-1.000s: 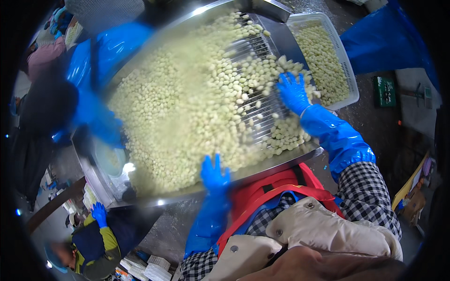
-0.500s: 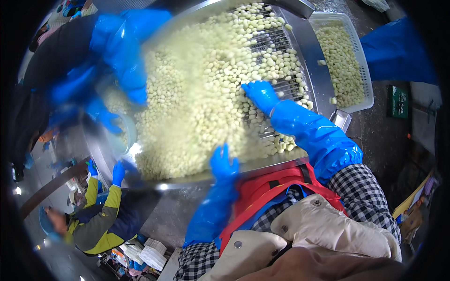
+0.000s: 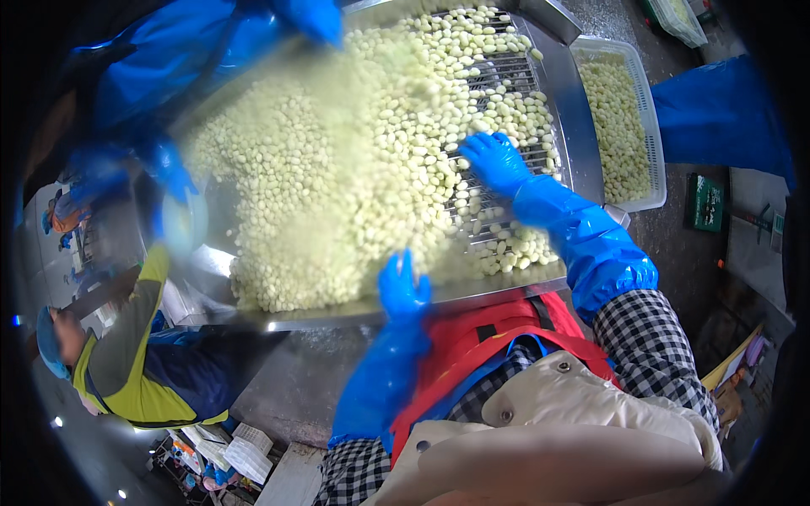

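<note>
A broad heap of pale green-white oval pieces [image 3: 312, 169], whose kind I cannot make out, covers most of a metal sorting table with a slatted bed [image 3: 506, 72]. My right hand [image 3: 498, 163], in a blue glove, lies over the slats at the heap's right side. Its fingers stretch out and touch a few pieces, gripping none that I can see. Close to the table's near edge is my left hand [image 3: 403, 287], also blue-gloved, its fingers apart beside the heap. Part of the picture's middle is hazy, which blurs the pieces there.
A white basket [image 3: 656, 152] of the same pieces stands right of the table, with a blue sleeve [image 3: 717, 118] beyond. At far left, blue-gloved hands [image 3: 173, 173] are at a pale bowl [image 3: 184, 221]. A person in yellow and grey [image 3: 126, 371] stands near it. A green crate [image 3: 704, 202] sits right.
The bowl is farther left and no longer shows pieces inside. The person in yellow reaches up toward it. My right hand has shifted slightly right; my left hand stays nearly in place.
</note>
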Tool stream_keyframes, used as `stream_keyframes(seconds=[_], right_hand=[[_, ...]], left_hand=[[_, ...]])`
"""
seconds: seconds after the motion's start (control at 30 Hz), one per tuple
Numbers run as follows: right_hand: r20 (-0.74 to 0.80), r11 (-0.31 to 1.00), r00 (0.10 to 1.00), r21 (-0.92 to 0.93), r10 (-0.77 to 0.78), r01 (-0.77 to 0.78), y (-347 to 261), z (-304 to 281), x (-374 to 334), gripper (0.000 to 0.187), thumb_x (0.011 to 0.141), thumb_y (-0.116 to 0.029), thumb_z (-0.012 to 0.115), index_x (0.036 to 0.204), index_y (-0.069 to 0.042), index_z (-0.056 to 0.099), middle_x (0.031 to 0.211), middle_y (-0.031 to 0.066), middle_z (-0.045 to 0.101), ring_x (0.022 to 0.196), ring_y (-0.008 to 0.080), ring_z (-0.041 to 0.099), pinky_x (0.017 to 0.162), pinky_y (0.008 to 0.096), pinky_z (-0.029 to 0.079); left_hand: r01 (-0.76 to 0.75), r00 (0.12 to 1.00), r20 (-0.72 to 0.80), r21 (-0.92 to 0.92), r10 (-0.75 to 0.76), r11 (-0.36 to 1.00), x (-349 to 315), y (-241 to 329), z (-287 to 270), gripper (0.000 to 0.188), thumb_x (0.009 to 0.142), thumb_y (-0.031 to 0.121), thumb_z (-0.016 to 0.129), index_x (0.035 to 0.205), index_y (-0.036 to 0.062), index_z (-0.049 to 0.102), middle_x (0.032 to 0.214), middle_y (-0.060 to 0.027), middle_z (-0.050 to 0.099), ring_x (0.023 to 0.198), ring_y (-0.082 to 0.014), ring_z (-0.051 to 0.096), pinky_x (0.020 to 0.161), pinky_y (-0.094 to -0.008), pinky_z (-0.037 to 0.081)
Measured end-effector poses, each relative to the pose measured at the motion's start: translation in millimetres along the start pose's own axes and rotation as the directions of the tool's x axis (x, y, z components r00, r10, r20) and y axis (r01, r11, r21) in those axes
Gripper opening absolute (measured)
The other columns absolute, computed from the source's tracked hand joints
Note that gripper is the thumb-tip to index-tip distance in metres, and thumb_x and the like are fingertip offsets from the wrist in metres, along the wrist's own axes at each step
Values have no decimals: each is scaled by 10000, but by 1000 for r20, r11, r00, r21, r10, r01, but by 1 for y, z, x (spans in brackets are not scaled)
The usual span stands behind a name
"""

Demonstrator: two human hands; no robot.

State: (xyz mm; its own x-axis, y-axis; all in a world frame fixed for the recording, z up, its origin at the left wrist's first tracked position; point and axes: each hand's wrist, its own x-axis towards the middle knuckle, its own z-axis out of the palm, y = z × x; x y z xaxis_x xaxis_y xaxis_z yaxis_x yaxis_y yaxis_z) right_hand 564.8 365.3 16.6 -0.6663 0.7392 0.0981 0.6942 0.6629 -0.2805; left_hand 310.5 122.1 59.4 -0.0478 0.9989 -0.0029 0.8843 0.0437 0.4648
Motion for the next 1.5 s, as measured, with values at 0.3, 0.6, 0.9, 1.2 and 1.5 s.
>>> stream_keyframes(seconds=[0.3,0.6,0.9,1.2,1.5], right_hand=[[-314,863,864,-195,395,-465,74,-35,14,431,800,-46,586,1221,-137,578,1240,106,551,1137,309,516,1020,494,344],[26,961,999,-272,-37,43,32,27,148,499,851,-209,595,1342,-248,517,1499,29,375,1401,315,298,1105,672,169],[-25,724,885,-565,465,-396,196,-8,148,487,909,-163,521,1375,-300,486,1500,33,378,1416,313,284,1069,676,228],[-237,932,918,-105,316,-348,109,-27,24,544,785,-65,645,1313,-135,538,1355,165,508,1214,376,490,1012,514,383],[231,757,747,419,-623,501,-141,33,-11,517,798,-350,676,1284,-226,551,1446,116,430,1408,369,305,1104,696,168]], left_hand=[[-5,1000,-6,41,6,999,-5,4,1,549,820,263,659,1327,80,555,1264,-177,578,1152,-345,545,965,-461,427],[48,995,87,63,-53,997,-3,3,2,601,758,209,717,1331,125,558,1250,-197,565,1067,-378,567,898,-467,467],[103,990,91,24,-104,994,2,8,-5,571,751,179,708,1307,126,584,1214,-182,586,1009,-354,583,849,-450,484],[125,977,175,4,-123,992,-2,4,1,487,777,168,675,1254,98,610,1089,-162,630,952,-342,605,802,-440,497],[165,979,155,-253,-129,953,9,5,6,539,759,160,691,1279,77,572,1260,-177,585,1021,-356,612,840,-450,508]])
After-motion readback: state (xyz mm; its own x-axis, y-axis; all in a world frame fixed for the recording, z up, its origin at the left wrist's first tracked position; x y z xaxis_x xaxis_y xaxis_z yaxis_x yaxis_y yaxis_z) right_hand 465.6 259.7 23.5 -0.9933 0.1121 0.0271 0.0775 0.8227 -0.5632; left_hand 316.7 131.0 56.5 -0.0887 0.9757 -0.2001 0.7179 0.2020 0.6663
